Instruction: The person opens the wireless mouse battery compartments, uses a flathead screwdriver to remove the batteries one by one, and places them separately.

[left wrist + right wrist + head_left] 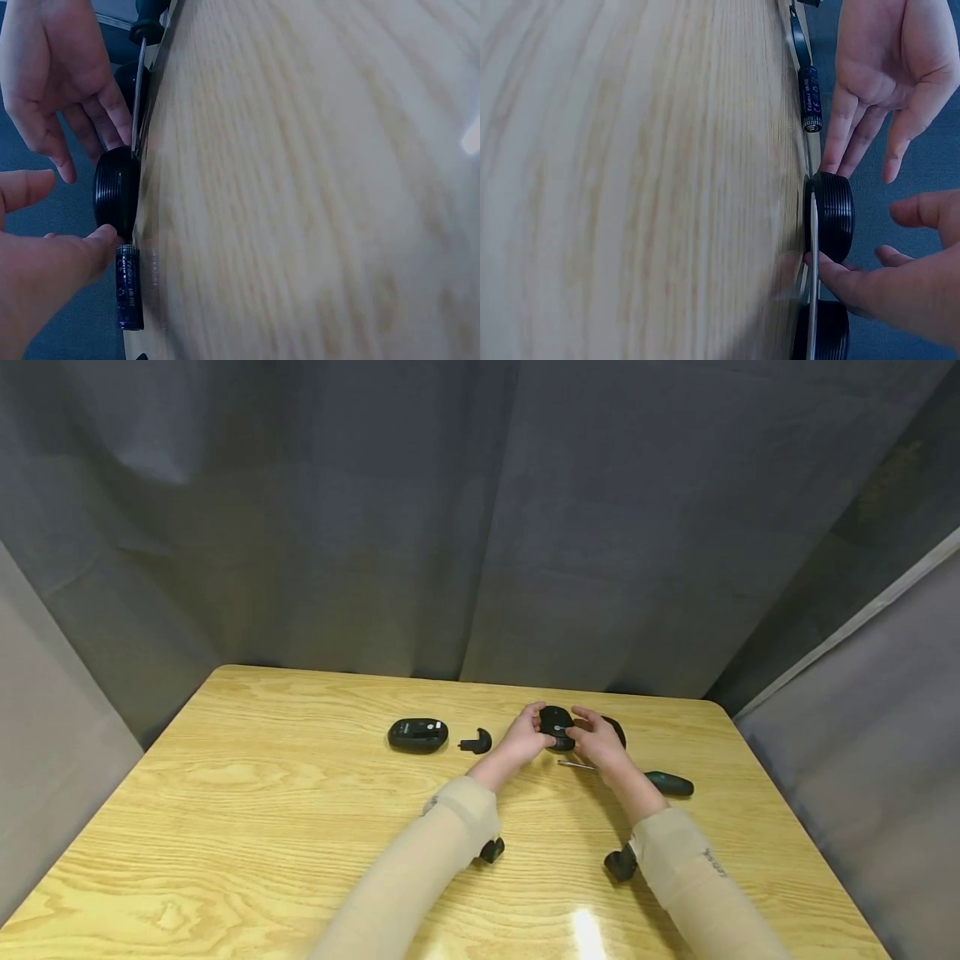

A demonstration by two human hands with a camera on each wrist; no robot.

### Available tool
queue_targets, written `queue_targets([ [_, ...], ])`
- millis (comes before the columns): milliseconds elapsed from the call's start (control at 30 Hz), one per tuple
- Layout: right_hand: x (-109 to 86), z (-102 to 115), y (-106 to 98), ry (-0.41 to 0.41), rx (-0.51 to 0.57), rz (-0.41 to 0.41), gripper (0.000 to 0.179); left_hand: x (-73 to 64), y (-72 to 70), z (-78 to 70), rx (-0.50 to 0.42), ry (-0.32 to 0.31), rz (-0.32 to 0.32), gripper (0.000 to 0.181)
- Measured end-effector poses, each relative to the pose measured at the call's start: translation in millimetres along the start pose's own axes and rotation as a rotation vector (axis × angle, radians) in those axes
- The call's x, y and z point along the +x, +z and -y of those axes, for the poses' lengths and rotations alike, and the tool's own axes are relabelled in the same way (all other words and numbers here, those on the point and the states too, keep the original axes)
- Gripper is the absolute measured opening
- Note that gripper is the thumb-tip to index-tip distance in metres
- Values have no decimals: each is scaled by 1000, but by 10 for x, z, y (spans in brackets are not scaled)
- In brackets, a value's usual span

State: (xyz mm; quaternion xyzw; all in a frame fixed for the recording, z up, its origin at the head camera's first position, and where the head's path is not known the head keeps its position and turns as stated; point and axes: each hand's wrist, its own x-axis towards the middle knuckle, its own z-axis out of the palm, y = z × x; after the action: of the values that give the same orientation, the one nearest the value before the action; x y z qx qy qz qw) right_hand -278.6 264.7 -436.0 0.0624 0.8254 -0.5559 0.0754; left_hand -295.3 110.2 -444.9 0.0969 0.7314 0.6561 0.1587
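Observation:
A black computer mouse (556,721) with ridged sides lies on the wooden table between two hands. The left hand (522,737) borders its left edge, and in the left wrist view a fingertip touches the mouse (115,195) low on its side. From the right, the right hand (600,742) reaches the opposite edge with mostly straight fingers, one tip against the mouse (836,217) in the right wrist view. A small battery (810,101) lies beside the mouse, hidden behind the left hand in the head view.
Farther left lie another black mouse (417,737), its underside up, and a small black cover with a tab (477,742). Behind the right hand is another black rounded object (617,731). A screwdriver with a green handle (670,783) lies under the right forearm. Grey curtains (480,527) surround the table.

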Motion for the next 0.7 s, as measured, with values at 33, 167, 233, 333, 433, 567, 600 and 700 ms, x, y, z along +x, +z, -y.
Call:
queue_targets([
  [33, 6, -3, 9, -1, 0, -10, 56, -1, -1, 1, 0, 2, -1, 67],
  [167, 10, 15, 34, 0, -4, -51, 55, -10, -9, 15, -10, 10, -11, 68],
  [233, -3, 37, 39, -6, -10, -64, 54, -10, -12, 19, -14, 14, -25, 68],
  [333, -26, 65, 35, -25, -2, -91, 53, -11, -8, 12, -17, 35, -56, 68],
  [433, -40, 76, 16, -52, 29, -132, 51, -19, 6, -20, -16, 76, -96, 65],
  [567, -54, 84, -7, -93, 76, -173, 49, -38, 24, -76, -35, 126, -164, 60],
  [600, -60, 88, -9, -100, 82, -177, 49, -42, 26, -91, -43, 135, -180, 60],
  [700, -78, 113, -10, -113, 102, -188, 48, -51, 29, -136, -41, 164, -226, 59],
])
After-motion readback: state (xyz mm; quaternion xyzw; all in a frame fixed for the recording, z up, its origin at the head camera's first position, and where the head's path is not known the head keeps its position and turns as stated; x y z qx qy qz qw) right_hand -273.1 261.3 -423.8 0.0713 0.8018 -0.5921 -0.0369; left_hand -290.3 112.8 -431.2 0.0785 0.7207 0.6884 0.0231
